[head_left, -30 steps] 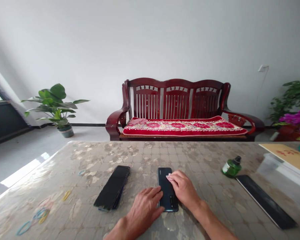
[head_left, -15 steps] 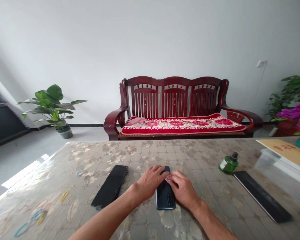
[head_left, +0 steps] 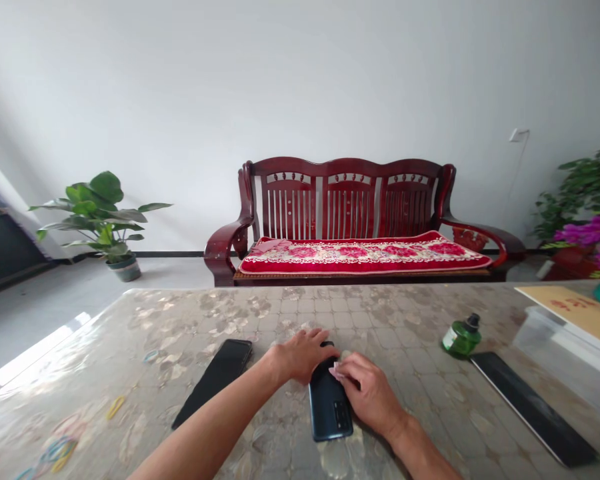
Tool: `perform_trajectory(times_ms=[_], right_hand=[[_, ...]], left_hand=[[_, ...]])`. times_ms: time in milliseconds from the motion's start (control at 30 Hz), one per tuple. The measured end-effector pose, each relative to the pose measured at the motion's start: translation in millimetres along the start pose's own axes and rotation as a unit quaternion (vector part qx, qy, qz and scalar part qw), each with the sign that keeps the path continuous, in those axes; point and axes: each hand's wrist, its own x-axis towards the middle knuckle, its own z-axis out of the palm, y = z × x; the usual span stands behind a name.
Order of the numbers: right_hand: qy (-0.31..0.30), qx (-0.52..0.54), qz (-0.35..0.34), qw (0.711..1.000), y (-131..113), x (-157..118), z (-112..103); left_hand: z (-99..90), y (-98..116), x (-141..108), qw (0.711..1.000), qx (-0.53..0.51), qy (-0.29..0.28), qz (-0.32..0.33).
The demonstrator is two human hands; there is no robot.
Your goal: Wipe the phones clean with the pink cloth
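Right hand [head_left: 369, 387] in pinching grip on a pink scrap [head_left: 335, 371] over the phone [head_left: 325, 407], left hand [head_left: 301, 355] spread across its far end

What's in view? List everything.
Table: one, taupe, foreground
Smartphone: one, blue, centre
Wad: one, pink, over smartphone
Second phone: one, black, left
Elastic bands: several, multicoloured, left
Bottle: one, green, right
Flat bar: one, black, near bottle
Box: one, clear, right edge
Board: one, tan, atop box
Potted plant: one, green, left
Leafy plant: one, green, right
Flowers: several, purple, far right
Settee: one, maroon, behind table
Seat mat: one, red, on settee
Socket: one, white, wall
Left grip: one, bare, on smartphone
Right grip: one, bare, holding wad
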Motion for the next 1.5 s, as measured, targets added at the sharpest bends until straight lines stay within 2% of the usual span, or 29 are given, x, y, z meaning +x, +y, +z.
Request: perform_trajectory(times_ms=[200, 333, 467, 600, 700, 833, 1000, 1067, 1300, 1500], right_hand=[[0.052, 0.016, 0.026, 0.998, 1.3, 3.5, -2.1], [0.078, 0.033, 0.037, 0.996, 1.3, 4.4, -2.9], [0.078, 0.038, 0.042, 0.995, -0.7, 1.9, -1.8], [0.074, 0.030, 0.035, 0.996, -2.2, -0.2, 2.4], [0.070, 0.018, 0.028, 0.997, -0.7, 2.0, 7.8], [0.064, 0.000, 0.025, 0.998, 2.9, 8.6, 14.7], [0.032, -0.030, 0.021, 0.999, 3.7, 14.3, 15.9], [0.013, -0.038, 0.023, 0.999, 3.0, 16.4, 14.3], [-0.030, -0.080, 0.020, 0.996, -6.3, 16.3, 12.6], [-0.086, -0.121, -0.023, 0.989, -21.5, 2.5, 17.8]], left_hand=[[-6.1, -3.0, -24.8, 0.995, -0.002, -0.033, -0.095], [-2.1, 4.6, -44.5, 0.984, -0.026, -0.022, -0.177], [13.7, 19.4, -57.5, 0.966, -0.031, 0.016, -0.256], [25.8, 42.0, -62.6, 0.935, -0.032, 0.048, -0.351], [28.6, 58.4, -64.5, 0.922, -0.057, 0.062, -0.378], [32.5, 68.9, -72.7, 0.929, -0.125, 0.062, -0.342], [46.3, 65.4, -89.3, 0.950, -0.215, 0.079, -0.212], [51.4, 63.5, -92.2, 0.952, -0.232, 0.091, -0.180], [58.6, 64.1, -87.8, 0.964, -0.194, 0.119, -0.138], [55.7, 66.5, -89.8, 0.968, -0.175, 0.151, -0.101]])
